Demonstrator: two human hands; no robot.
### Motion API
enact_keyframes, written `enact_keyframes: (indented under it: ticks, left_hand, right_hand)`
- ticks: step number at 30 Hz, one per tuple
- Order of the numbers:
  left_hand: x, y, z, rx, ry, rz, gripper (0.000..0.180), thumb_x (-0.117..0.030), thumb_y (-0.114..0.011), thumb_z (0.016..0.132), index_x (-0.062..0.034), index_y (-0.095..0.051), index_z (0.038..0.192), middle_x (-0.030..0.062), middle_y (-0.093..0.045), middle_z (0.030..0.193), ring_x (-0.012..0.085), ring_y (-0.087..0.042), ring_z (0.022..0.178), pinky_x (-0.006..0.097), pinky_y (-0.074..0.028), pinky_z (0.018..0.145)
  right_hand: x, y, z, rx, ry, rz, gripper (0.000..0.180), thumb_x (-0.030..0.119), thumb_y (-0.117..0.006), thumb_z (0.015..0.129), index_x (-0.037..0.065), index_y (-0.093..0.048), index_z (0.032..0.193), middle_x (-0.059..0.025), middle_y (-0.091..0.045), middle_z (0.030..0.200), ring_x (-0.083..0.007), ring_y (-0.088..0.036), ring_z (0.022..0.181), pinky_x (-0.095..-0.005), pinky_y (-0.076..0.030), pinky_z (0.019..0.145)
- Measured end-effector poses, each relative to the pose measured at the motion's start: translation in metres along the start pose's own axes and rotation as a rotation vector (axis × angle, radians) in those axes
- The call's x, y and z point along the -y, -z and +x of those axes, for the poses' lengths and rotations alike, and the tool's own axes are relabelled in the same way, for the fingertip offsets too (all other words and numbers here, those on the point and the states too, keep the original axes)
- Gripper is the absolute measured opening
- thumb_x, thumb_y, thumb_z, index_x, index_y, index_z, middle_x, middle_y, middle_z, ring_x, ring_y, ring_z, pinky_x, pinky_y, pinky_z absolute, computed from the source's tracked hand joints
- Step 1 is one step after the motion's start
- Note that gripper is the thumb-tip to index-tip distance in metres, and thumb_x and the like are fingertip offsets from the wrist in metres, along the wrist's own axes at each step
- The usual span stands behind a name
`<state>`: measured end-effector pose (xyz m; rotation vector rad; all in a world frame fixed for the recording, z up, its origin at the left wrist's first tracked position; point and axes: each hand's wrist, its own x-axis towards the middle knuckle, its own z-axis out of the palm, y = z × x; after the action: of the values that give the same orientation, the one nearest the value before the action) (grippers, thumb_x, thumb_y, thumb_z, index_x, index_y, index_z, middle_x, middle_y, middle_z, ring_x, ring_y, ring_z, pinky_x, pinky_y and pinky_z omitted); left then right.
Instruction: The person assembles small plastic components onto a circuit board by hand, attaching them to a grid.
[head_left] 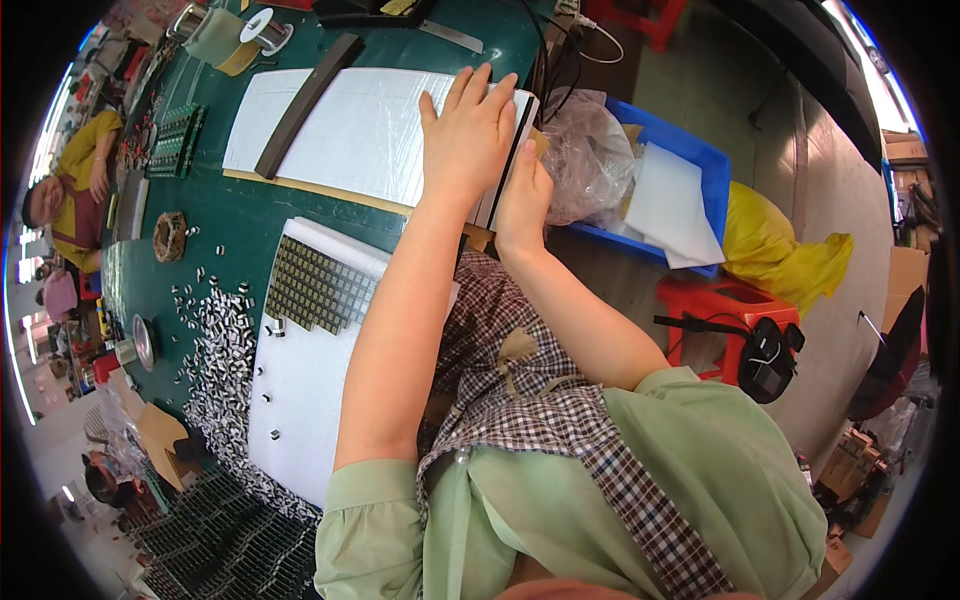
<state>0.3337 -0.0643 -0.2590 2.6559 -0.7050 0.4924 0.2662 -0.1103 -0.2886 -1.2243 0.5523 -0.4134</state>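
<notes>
A long white sheet (390,120) lies on a brown board across the green table, with a dark bar (308,105) set crosswise over its left part. My left hand (468,135) rests palm down at the sheet's right end, fingers stretched and spread. There, a black-and-white strip (514,150) runs along the end, close to the left fingertips. My right hand (525,198) grips the strip's outer side, its underside fingers hidden. Nearer me, a white foam sheet (300,375) carries a block of small dark square parts (318,285) in rows and a few loose pieces.
Many small metallic parts (222,350) are heaped left of the foam. Wire spools (266,32) and green circuit boards (177,142) lie farther off. A blue bin (690,160) with plastic wrap and a red stool (725,300) stand right. Another person (85,190) sits across the table.
</notes>
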Motion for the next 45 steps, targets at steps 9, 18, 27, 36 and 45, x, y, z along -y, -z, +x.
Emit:
enact_keyframes:
  ticks: [9,18,27,36,45]
  left_hand:
    - [-0.001,0.0,-0.003,0.014,0.03,-0.012,0.034,-0.026,-0.041,0.091,-0.0176,-0.051,0.122,0.0066,-0.046,0.13,0.0228,-0.036,0.126,0.059,-0.02,0.1]
    - [0.001,-0.002,-0.001,-0.036,0.002,0.014,0.033,-0.027,-0.041,0.091,-0.0189,-0.052,0.121,0.0056,-0.047,0.129,0.022,-0.038,0.124,0.058,-0.021,0.1]
    - [-0.001,-0.003,-0.001,-0.021,0.012,-0.006,0.033,-0.027,-0.04,0.091,-0.0184,-0.052,0.121,0.0061,-0.047,0.13,0.0222,-0.038,0.124,0.058,-0.021,0.1]
    - [0.001,-0.002,-0.001,-0.006,0.011,0.013,0.034,-0.027,-0.04,0.091,-0.0177,-0.052,0.121,0.0065,-0.047,0.129,0.0231,-0.038,0.125,0.058,-0.021,0.1]
    - [-0.001,0.0,0.0,0.025,0.024,-0.022,0.035,-0.029,-0.038,0.092,-0.0188,-0.05,0.124,0.0057,-0.043,0.133,0.0228,-0.034,0.127,0.059,-0.018,0.101]
  right_hand:
    - [-0.001,-0.005,-0.005,0.021,-0.01,0.273,0.044,0.031,-0.03,0.098,-0.004,-0.056,0.093,-0.0039,-0.058,0.083,-0.0101,-0.051,0.076,-0.0254,-0.042,0.071]
    - [-0.018,-0.004,-0.019,0.038,-0.031,0.192,0.044,0.032,-0.031,0.098,-0.003,-0.055,0.086,-0.0008,-0.052,0.076,-0.0079,-0.043,0.069,-0.0238,-0.037,0.064]
    - [-0.012,-0.002,-0.012,0.01,0.034,0.239,0.042,0.029,-0.03,0.099,-0.003,-0.055,0.086,-0.0017,-0.052,0.074,-0.0093,-0.045,0.069,-0.0258,-0.039,0.066]
    - [-0.008,-0.006,0.031,-0.002,-0.02,0.156,0.043,0.029,-0.03,0.098,-0.003,-0.056,0.087,-0.0057,-0.059,0.079,-0.0117,-0.052,0.072,-0.0282,-0.041,0.066]
    - [-0.006,0.008,0.04,-0.101,0.03,0.118,0.041,0.033,-0.034,0.097,-0.001,-0.056,0.088,-0.0049,-0.058,0.077,-0.0084,-0.051,0.061,-0.0254,-0.041,0.053]
